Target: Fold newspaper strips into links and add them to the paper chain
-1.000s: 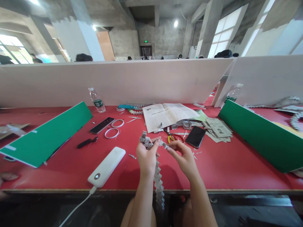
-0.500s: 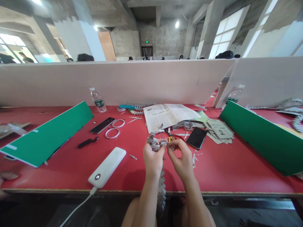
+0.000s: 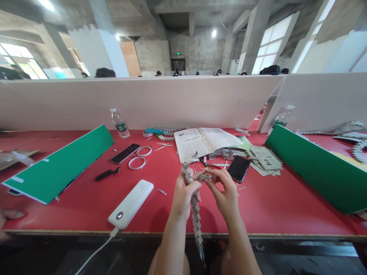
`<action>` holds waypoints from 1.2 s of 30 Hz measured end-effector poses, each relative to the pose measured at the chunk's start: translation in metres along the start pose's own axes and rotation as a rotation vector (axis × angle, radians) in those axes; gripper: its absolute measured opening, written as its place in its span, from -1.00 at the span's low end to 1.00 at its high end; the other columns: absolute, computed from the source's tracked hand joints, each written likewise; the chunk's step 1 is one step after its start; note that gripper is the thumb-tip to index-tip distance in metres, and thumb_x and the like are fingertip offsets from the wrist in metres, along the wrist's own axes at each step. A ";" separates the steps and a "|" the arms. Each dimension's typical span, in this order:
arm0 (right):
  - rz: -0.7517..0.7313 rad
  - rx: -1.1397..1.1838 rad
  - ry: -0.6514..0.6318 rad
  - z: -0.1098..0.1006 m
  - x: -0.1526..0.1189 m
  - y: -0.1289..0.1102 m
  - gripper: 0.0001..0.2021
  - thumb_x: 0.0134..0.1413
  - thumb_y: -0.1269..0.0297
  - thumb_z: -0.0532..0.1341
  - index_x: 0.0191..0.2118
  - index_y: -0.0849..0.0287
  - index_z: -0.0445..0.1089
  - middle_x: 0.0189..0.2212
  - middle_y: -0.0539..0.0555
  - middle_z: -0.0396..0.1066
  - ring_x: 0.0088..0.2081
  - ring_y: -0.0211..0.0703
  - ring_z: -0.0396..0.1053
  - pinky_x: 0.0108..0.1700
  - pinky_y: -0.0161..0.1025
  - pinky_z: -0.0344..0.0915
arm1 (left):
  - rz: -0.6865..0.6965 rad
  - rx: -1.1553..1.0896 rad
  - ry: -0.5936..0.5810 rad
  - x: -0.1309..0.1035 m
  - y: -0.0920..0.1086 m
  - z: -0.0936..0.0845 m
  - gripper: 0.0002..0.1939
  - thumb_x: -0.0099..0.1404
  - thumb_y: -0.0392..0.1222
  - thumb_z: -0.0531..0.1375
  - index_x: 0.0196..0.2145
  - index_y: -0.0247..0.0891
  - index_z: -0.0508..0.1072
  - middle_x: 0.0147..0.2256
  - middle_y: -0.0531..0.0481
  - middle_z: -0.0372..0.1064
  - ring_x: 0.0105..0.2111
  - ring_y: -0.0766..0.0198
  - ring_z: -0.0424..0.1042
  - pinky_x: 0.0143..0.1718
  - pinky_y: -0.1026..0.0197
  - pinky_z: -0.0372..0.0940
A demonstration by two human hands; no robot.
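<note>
The chain of folded paper is in the left hand, which is closed around it; its upper end stands out above the thumb, and its lower part hangs down past the edge of the desk. The right hand pinches a small piece between the thumb and the fingers, just beside the left hand. If this piece is joined to the chain, I cannot tell, because the fingers cover the place. The left thumb hides also a part of the chain's middle. Behind the right hand, the pliers are mostly covered. At the left edge, another person's hand is blurred and cut off. The left bottle is capped; the right bottle is partly hidden by the green board. The content of both bottles is hard to make out.
</note>
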State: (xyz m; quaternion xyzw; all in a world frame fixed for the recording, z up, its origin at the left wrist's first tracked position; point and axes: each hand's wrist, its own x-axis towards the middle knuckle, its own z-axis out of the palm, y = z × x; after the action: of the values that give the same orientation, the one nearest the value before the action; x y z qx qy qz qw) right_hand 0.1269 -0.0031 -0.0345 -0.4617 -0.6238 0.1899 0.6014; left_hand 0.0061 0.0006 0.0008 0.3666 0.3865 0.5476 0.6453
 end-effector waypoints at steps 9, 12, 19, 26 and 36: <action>-0.113 -0.073 0.058 0.001 -0.001 0.004 -0.92 0.09 0.43 0.18 -0.31 0.13 0.39 -0.31 0.08 0.35 -0.22 -0.14 0.33 -0.23 -0.22 0.29 | -0.001 0.083 0.002 -0.001 -0.001 0.002 -0.64 0.02 -0.33 0.21 -0.20 -0.22 0.23 -0.14 -0.12 0.46 -0.77 0.58 0.15 -0.73 0.40 0.14; -0.106 -0.036 0.042 0.003 -0.003 0.006 -0.93 0.09 0.43 0.17 -0.33 0.14 0.36 -0.34 0.07 0.39 -0.23 -0.15 0.35 -0.20 -0.21 0.29 | 0.013 0.103 0.060 0.001 0.001 0.002 -0.59 0.00 -0.25 0.29 -0.19 -0.24 0.24 -0.19 -0.12 0.48 -0.75 0.55 0.20 -0.73 0.41 0.14; 0.002 0.015 0.020 0.005 -0.004 0.004 -0.96 0.09 0.36 0.18 -0.32 0.16 0.37 -0.43 0.03 0.38 -0.36 -0.21 0.34 -0.28 -0.27 0.28 | 0.087 0.156 0.105 0.007 -0.005 -0.003 -0.59 -0.02 -0.17 0.33 -0.24 -0.27 0.29 -0.33 -0.04 0.50 -0.76 0.56 0.16 -0.74 0.41 0.14; 0.103 0.023 -0.043 0.003 -0.004 0.001 -0.89 0.08 0.29 0.19 -0.43 0.18 0.36 -0.53 -0.02 0.35 -0.45 -0.23 0.29 -0.37 -0.30 0.24 | 0.155 0.150 0.221 0.007 -0.011 0.000 -0.62 -0.09 -0.19 0.35 -0.33 -0.26 0.28 -0.50 0.09 0.43 -0.74 0.53 0.16 -0.75 0.43 0.11; 0.321 0.447 -0.226 0.005 -0.001 0.001 -0.82 0.09 0.16 0.17 -0.38 0.17 0.29 -0.52 0.00 0.36 -0.43 -0.22 0.35 -0.34 -0.27 0.29 | 0.150 0.168 0.214 0.005 -0.004 0.002 -0.64 -0.09 -0.22 0.35 -0.35 -0.28 0.29 -0.53 0.08 0.43 -0.68 0.44 0.26 -0.75 0.43 0.12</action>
State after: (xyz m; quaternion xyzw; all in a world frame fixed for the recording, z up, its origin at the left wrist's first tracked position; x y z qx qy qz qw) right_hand 0.1225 -0.0014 -0.0372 -0.3865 -0.5484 0.4656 0.5771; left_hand 0.0102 0.0050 -0.0023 0.3867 0.4692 0.5958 0.5248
